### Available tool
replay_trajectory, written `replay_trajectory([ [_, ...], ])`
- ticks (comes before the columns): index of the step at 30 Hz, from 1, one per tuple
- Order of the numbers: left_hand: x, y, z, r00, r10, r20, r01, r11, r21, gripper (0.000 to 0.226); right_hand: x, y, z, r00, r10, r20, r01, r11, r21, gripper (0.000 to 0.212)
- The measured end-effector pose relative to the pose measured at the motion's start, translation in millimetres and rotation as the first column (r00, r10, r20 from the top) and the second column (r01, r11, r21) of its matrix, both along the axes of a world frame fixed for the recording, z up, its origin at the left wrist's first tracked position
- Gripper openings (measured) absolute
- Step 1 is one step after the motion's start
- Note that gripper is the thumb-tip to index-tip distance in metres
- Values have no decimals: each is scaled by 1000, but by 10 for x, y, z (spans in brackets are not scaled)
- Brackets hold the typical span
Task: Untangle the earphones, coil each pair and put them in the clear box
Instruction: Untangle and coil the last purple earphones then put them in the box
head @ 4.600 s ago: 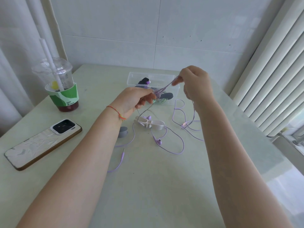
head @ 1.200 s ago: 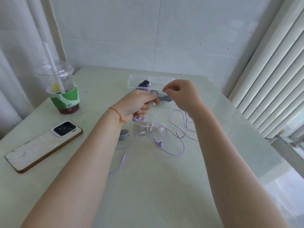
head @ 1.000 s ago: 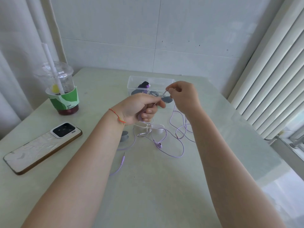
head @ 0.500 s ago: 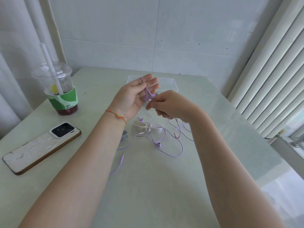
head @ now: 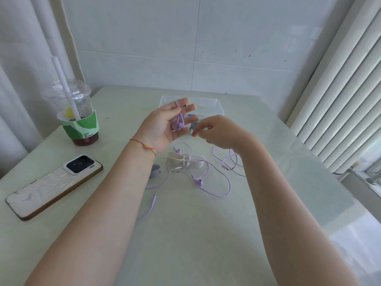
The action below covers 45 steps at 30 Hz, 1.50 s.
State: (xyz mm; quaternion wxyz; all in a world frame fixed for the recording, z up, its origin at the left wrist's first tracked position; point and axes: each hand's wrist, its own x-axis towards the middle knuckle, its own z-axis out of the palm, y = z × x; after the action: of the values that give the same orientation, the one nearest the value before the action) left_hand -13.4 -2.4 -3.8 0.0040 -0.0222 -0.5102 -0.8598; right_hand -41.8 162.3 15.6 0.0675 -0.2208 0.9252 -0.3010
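**Inspector A:** The left hand (head: 165, 125) is held palm-up above the table, fingers straight and spread; two purple earbuds (head: 179, 122) are laid across the fingers, and a cord is seen looped over a fingertip; nothing is gripped.

**Inspector B:** Noted; and the right hand (head: 221, 132)?

**Inspector A:** It is raised just beside the left, fingers curled, thumb and forefinger pinched together; the thin purple cord (head: 220, 178) is seen trailing from beneath it down to the table; whether the cord is caught in the pinch cannot be told.

**Inspector B:** The task's container?

**Inspector A:** The clear box (head: 208, 102) is found just behind both hands, partly hidden by them; dark items are glimpsed inside. Loose cord loops, a white clip (head: 185, 159) and a jack plug (head: 154, 200) are spread below the hands.

**Inspector B:** Surface and room?

**Inspector A:** A pale green table (head: 195, 234) is recorded; a phone (head: 55, 185) lies face-down at the left, an iced drink cup (head: 76, 116) with straw behind it; white tiled wall at the rear, curtain left, vertical blinds (head: 340, 100) right.
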Motion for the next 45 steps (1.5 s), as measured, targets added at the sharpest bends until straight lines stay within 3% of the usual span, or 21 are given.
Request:
replay_trajectory([
  [4, 40, 5, 46, 996, -84, 24, 78, 981, 179, 24, -39, -10, -40, 999, -32, -43, 34, 998, 50, 32],
  [8, 26, 34, 56, 996, -92, -6, 91, 972, 216, 24, -44, 8, -45, 999, -30, -44, 34, 995, 96, 30],
  [15, -12, 84, -42, 1000, -6, 6, 6, 1000, -4, 22, 79, -92, 15, 988, 149, 35, -152, 975, 162, 24],
  [21, -75, 85, -116, 998, 55, -38, -63, 972, -228, 23, 164, -89, 129, 987, 159, 13, -160, 978, 133, 20],
  [24, -98, 80, -162, 994, 105, 4, -96, 924, -370, 26, 157, -73, 159, 992, 125, -20, -123, 989, 77, 19],
  [27, -79, 92, -152, 996, 59, 74, -21, 901, -432, 21, 101, -9, 196, 995, 34, -89, -35, 999, -16, 20],
  [31, -49, 141, -95, 979, -64, 194, 126, 937, -325, 24, 24, 54, 180, 995, -40, -93, 22, 982, -187, 13],
  [38, -17, 116, -46, 929, -335, 157, 349, 934, -73, 29, -75, 89, 96, 987, -114, -114, 64, 925, -376, 14],
  [41, 4, 112, -21, 933, -350, 79, 350, 936, 17, 27, -96, 79, 53, 991, -111, -78, 73, 922, -381, 18],
  [45, 17, 97, -7, 975, -222, -11, 219, 952, 213, 24, -67, 63, -1, 996, -3, 84, 29, 952, -306, 24],
])
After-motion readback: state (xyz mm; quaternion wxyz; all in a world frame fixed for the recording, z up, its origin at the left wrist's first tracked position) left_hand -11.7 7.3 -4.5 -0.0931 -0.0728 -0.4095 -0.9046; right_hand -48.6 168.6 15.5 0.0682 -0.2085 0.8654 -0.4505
